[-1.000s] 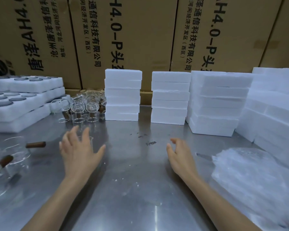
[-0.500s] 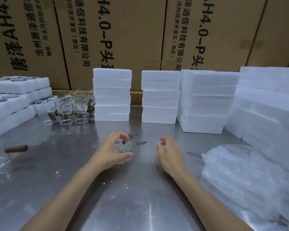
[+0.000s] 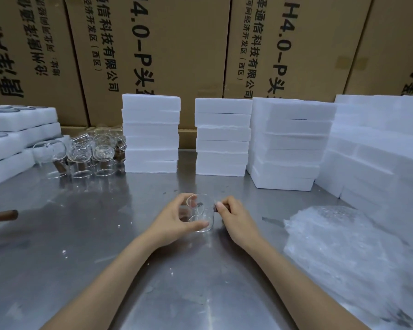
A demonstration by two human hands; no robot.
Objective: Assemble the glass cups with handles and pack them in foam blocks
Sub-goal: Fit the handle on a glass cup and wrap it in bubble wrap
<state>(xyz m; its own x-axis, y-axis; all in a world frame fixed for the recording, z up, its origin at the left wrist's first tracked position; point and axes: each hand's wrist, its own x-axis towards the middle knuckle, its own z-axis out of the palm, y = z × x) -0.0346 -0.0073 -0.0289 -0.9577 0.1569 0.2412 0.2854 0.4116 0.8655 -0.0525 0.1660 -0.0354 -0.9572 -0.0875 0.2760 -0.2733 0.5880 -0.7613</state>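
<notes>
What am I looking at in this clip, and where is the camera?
The camera sits on a person's head, looking down at their two bare hands over a shiny metal table. The left hand grips a clear glass cup; the right hand pinches something dark at the cup's side, probably its handle, though it is mostly hidden. More clear glass cups stand at back left beside white foam trays with round holes. Stacks of plain white foam blocks line the back, before brown cardboard boxes. Crumpled bubble wrap lies right.
</notes>
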